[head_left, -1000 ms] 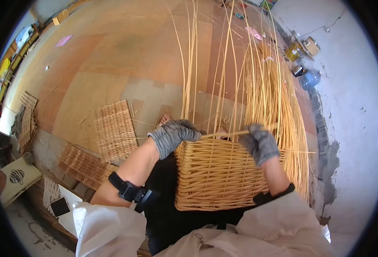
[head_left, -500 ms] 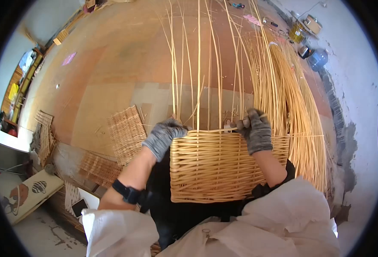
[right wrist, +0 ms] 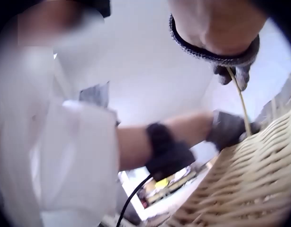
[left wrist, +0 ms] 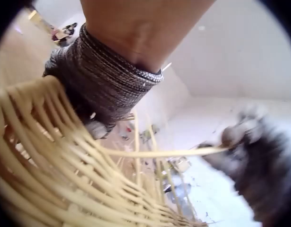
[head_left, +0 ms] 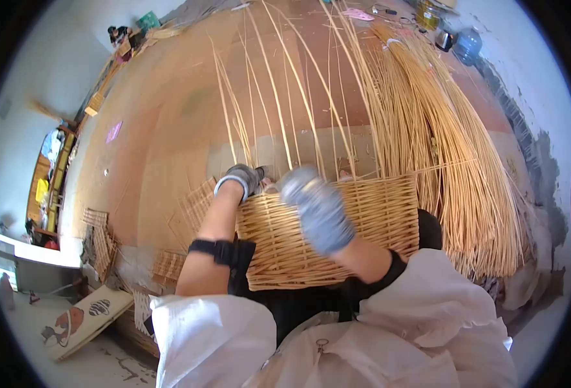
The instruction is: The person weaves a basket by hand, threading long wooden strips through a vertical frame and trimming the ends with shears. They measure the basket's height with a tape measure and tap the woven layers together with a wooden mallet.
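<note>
A woven wicker basket (head_left: 382,213) lies across the lap, tall uprights rising beyond its upper edge. My gloved left hand (head_left: 243,180) grips the edge at the left corner; its fingertips are mostly hidden in the head view. Blurred in front of the weave, my gloved right hand (head_left: 317,210) is just right of the left one. In the left wrist view a pale strand (left wrist: 174,152) runs from the rim to the right hand's fingertips (left wrist: 230,137), which pinch it. The right wrist view shows this strand (right wrist: 241,101) stretched between the two hands.
A large bundle of loose canes (head_left: 453,174) lies on the floor at the right, near the wall. Flat woven panels (head_left: 101,242) lie at the left, by a printed board (head_left: 88,320). A water bottle (head_left: 468,45) stands at the back right.
My right hand has moved left from the right part of the rim towards the left hand. The left hand remains at the left corner. The head view has shifted, showing more of the room's left side.
</note>
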A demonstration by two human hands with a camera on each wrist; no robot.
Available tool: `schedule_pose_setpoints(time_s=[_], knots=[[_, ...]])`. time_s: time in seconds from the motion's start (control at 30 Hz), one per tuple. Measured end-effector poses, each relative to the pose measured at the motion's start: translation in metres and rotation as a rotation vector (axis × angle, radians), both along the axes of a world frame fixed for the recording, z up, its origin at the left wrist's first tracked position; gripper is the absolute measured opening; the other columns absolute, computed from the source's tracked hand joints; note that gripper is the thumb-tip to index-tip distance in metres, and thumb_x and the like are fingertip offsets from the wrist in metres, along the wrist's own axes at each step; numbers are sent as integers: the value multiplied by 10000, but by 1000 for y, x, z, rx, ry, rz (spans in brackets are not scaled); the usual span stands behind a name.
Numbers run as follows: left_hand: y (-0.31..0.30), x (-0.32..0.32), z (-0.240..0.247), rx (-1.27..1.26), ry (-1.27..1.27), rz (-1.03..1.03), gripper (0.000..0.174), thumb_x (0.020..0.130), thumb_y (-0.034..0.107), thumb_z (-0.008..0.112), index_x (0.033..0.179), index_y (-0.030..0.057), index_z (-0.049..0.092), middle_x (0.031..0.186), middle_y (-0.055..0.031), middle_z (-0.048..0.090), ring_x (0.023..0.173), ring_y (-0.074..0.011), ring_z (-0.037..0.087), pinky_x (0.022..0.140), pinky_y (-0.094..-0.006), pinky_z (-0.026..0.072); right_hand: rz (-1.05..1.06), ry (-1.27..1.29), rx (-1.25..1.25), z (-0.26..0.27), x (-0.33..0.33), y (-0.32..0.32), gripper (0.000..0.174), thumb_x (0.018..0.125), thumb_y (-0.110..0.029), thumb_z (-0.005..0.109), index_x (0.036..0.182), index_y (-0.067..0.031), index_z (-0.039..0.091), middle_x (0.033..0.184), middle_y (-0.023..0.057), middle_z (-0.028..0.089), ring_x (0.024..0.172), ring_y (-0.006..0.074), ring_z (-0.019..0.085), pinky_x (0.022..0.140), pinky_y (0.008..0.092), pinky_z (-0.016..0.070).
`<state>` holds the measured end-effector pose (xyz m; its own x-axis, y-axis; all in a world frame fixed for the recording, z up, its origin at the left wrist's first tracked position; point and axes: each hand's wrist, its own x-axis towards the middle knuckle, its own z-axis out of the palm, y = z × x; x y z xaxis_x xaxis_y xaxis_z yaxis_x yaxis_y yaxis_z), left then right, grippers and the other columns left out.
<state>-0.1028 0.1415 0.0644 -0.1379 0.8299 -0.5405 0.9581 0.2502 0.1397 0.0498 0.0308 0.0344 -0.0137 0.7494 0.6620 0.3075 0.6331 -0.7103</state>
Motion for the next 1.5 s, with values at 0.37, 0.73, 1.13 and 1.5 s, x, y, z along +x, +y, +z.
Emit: schedule_pose_setpoints(time_s=[0.37, 0.73, 1.13, 1.5], knots=[[-46, 44, -25, 235, -331, -271, 492, 789, 470, 554, 983, 19, 593, 913, -180, 585, 880, -300, 565, 797, -347, 429, -178, 49, -781, -28, 73, 36, 137, 789, -104, 586, 881, -5, 565, 832, 98, 604, 726, 170, 594, 620, 297, 484], [-65, 25, -24, 174, -493, -129, 518, 742, 475, 614, 924, -10, 610, 851, -142, 645, 796, -251, 598, 748, -317, 454, 78, 263, -647, -3, 70, 11, 193, 813, -26, 546, 1005, -12, 541, 837, 130, 595, 736, 144, 581, 647, 271, 491], [-55, 65, -2, 694, 12, -166, 612, 758, 534, 549, 1085, 18, 569, 1081, -151, 585, 1010, -276, 552, 850, -394, 412, -157, 277, -342, 8, 137, 11, 60, 771, -38, 584, 828, -37, 602, 751, 57, 594, 676, 120, 543, 614, 230, 456], [-102, 89, -26, 415, -704, -169, 348, 789, 325, 629, 873, -12, 623, 791, -150, 629, 656, -213, 560, 680, -287, 454, -490, 140, -629, -49, 260, -179, 77, 773, -12, 569, 841, 5, 599, 759, 76, 586, 674, 147, 557, 622, 257, 458]])
